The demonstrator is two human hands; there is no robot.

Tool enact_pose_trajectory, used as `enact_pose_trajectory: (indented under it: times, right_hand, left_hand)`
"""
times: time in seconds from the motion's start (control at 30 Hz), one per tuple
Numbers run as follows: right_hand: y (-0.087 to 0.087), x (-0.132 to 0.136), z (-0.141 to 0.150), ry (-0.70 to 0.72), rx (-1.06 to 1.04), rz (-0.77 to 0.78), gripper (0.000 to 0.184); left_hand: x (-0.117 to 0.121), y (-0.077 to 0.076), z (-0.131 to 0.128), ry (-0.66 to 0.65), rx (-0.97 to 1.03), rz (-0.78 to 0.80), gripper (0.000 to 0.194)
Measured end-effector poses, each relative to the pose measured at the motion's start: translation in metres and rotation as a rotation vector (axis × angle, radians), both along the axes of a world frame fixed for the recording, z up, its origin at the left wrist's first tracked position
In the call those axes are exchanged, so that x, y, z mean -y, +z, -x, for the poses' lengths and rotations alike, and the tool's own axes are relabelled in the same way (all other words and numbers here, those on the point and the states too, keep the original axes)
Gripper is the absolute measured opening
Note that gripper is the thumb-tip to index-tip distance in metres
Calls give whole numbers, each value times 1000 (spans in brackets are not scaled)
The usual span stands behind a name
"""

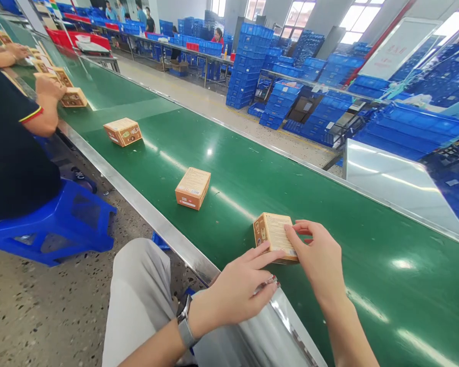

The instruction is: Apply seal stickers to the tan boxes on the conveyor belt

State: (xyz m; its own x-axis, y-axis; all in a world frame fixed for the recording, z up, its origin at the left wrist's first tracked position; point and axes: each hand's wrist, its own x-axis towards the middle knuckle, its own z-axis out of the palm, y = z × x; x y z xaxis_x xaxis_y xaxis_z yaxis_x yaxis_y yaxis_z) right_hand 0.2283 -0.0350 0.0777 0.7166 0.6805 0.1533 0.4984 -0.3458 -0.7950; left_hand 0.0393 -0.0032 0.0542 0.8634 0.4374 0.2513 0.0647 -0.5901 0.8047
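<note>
A small tan cardboard box (272, 232) lies on the green conveyor belt (252, 173) near its front edge. My right hand (321, 262) rests on the box's right side, with its fingers curled over the top. My left hand (237, 290) reaches in from the left. Its fingers are stretched out and the fingertips touch the box's near edge. A watch (184, 321) sits on my left wrist. Two more boxes of the same kind lie further up the belt, one in the middle (193, 188) and one beyond it (123, 132).
A person in a dark shirt (11, 137) sits on a blue stool (57, 224) to the left, handling boxes (73, 97) on the belt. A metal rail (145, 209) edges the belt. Stacks of blue crates (248, 66) fill the far side. A slanted metal panel (398, 188) stands at right.
</note>
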Motion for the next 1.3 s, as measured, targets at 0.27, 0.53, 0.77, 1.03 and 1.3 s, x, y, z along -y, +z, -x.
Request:
enact_pose_trajectory:
  times: [0.27,0.53,0.77,1.03,1.3]
  right_hand:
    - [-18,8,-30,-97,-168,9,52]
    - [23,65,-25,-139,4,47,43]
    - [16,87,57,650,310,-107,12]
    - [11,72,76,730,455,-168,13]
    - [11,70,92,687,608,-204,17]
  left_hand:
    - [14,-4,-7,-86,49,113,31]
    - [27,16,38,178,-166,349,39]
    - [41,15,51,266,-132,447,33]
    - [41,19,55,297,-156,381,33]
    - [46,16,57,364,-136,374,35]
